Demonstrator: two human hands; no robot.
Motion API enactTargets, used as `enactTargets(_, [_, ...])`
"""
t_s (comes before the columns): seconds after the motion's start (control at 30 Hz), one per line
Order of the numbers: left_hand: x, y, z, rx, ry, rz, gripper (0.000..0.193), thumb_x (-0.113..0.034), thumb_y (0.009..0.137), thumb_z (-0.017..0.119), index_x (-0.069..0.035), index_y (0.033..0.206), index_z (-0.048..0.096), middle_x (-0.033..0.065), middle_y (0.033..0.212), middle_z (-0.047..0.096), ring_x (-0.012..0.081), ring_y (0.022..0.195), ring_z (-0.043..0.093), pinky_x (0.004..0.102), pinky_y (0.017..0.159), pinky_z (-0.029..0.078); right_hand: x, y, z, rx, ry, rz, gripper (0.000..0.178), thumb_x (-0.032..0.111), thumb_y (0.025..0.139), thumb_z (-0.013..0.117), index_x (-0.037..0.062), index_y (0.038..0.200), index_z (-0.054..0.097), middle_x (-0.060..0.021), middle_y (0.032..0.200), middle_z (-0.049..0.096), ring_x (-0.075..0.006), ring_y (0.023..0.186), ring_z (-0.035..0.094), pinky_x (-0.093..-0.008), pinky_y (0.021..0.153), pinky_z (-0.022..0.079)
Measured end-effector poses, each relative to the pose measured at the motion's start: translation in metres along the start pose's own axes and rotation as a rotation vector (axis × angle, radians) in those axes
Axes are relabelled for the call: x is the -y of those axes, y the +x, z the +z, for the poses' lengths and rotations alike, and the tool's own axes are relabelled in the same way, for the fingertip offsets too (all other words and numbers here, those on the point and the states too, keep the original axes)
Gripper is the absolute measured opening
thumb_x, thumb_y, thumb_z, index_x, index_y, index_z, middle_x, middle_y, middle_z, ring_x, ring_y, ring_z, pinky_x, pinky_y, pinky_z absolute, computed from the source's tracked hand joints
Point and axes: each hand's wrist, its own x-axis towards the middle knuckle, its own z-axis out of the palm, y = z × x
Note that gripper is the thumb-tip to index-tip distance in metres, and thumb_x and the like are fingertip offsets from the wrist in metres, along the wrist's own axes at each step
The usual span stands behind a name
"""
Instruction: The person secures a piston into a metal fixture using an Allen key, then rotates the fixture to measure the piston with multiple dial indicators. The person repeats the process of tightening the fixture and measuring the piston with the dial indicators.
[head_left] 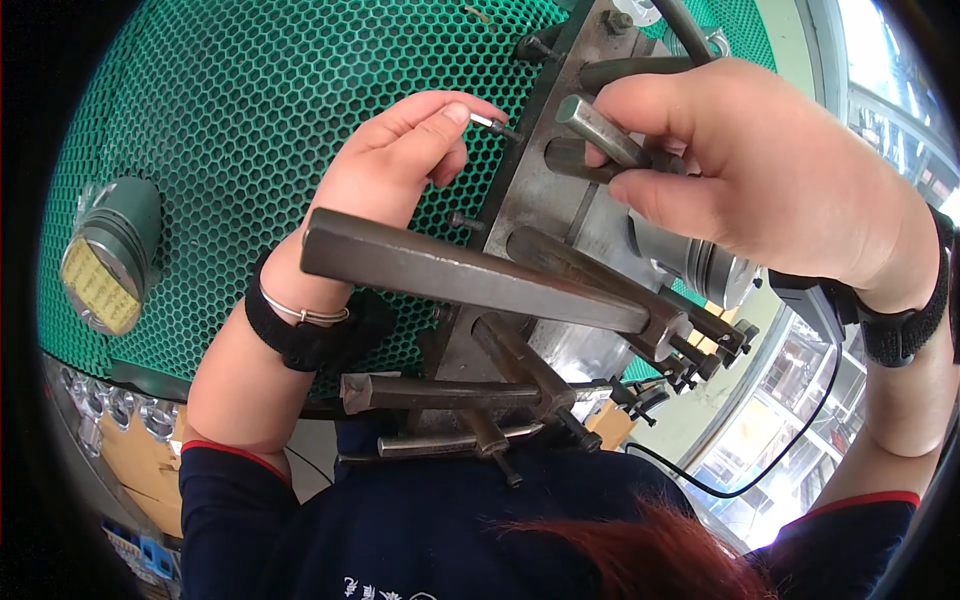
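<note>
My left hand point(405, 150) is closed, thumb and forefinger pinching the end of a slim silver-and-dark screw-like rod point(490, 124). Its dark end points at the side of a heavy steel fixture point(520, 195); whether it sits in a hole I cannot tell. On the fixture's other side my right hand point(760, 170) curls round a short round steel bar point(605, 132), whose blunt end sticks out between thumb and forefinger. A grey metal piston point(690, 262) with ring grooves lies against the fixture beneath my right hand, partly hidden by it.
A long square steel bar point(470, 275) slants across the fixture in front of my hands. Nearer me are more clamp handles point(450, 392). Green honeycomb matting point(250, 110) covers the bench. Another piston point(115, 240) with a yellow label stands at the left. A black cable point(760, 485) hangs at the right.
</note>
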Motion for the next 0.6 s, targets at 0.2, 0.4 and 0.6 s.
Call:
enactTargets(0.2, [-0.008, -0.005, -0.008, -0.041, 0.032, -0.028, 0.029, -0.022, 0.099, 0.045, -0.003, 0.110, 0.064, -0.0043, 0.064, 0.046, 0.0045, 0.054, 0.035, 0.0187, 0.049, 0.028, -0.037, 0.003, 0.008, -0.020, -0.053, -0.115, 0.019, 0.004, 0.081, 0.067, 0.0006, 0.098, 0.059, -0.0129, 0.068, 0.055, -0.0211, 0.058, 0.049, -0.0312, 0.056, 0.042])
enactTargets(0.4, [-0.024, -0.008, 0.000, -0.054, -0.123, -0.249, 0.024, -0.025, 0.093, 0.053, -0.005, 0.098, 0.064, 0.0009, 0.060, 0.054, 0.0057, 0.047, 0.042, 0.0215, 0.042, 0.032, -0.040, 0.001, 0.007, -0.002, -0.042, -0.102, 0.019, 0.003, 0.080, 0.067, 0.0008, 0.097, 0.059, -0.0130, 0.068, 0.055, -0.0228, 0.058, 0.050, -0.0319, 0.055, 0.042])
enactTargets(0.6, [-0.031, -0.007, 0.002, -0.039, -0.084, -0.295, 0.028, -0.024, 0.097, 0.049, -0.001, 0.106, 0.062, -0.0020, 0.057, 0.045, 0.0045, 0.046, 0.037, 0.0192, 0.038, 0.027, -0.039, 0.001, 0.006, 0.001, -0.046, -0.101, 0.020, 0.004, 0.080, 0.067, 0.0008, 0.097, 0.059, -0.0139, 0.067, 0.055, -0.0236, 0.057, 0.050, -0.0321, 0.055, 0.042])
